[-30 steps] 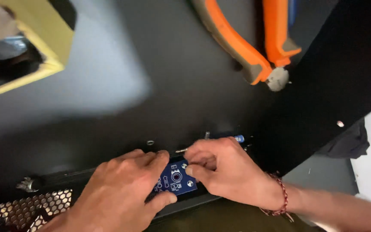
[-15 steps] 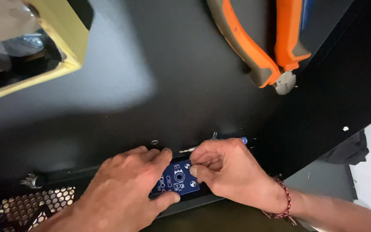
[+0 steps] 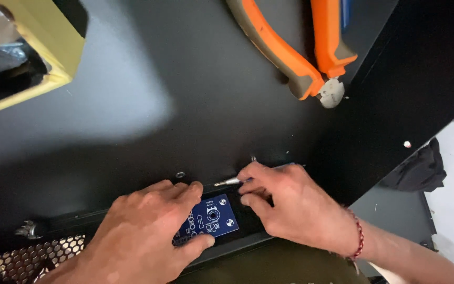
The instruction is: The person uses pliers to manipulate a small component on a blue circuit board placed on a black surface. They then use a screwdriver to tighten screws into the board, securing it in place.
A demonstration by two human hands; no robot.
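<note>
Both forearms are bare, and a red beaded bracelet [image 3: 360, 237] circles the right wrist.

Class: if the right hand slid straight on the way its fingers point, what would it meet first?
Probably the left hand: the right hand points left, over the blue board, and the left fingertips lie just beyond. Depth is unclear.

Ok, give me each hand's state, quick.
Left hand: closed on the blue circuit board, pinching its edges.
Right hand: closed on a small screwdriver.
</note>
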